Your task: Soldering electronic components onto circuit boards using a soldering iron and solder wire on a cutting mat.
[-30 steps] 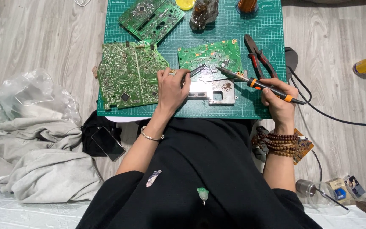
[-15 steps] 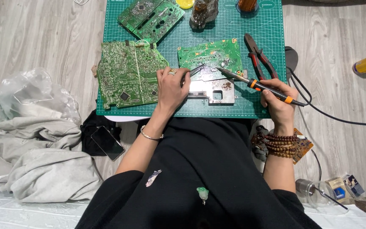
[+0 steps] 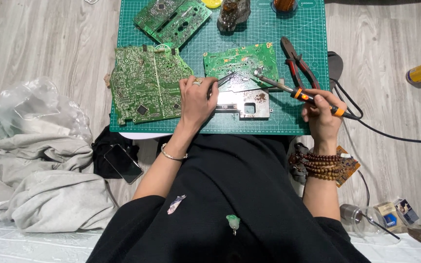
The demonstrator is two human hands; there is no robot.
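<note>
Nothing moved; small green circuit board [image 3: 242,61] scorched dark near soldering iron [image 3: 296,93] tip.

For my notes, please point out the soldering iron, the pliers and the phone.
soldering iron [image 3: 313,100]: head view, orange handle.
pliers [image 3: 302,65]: head view, red handles.
phone [image 3: 123,163]: head view, dark screen.
</note>
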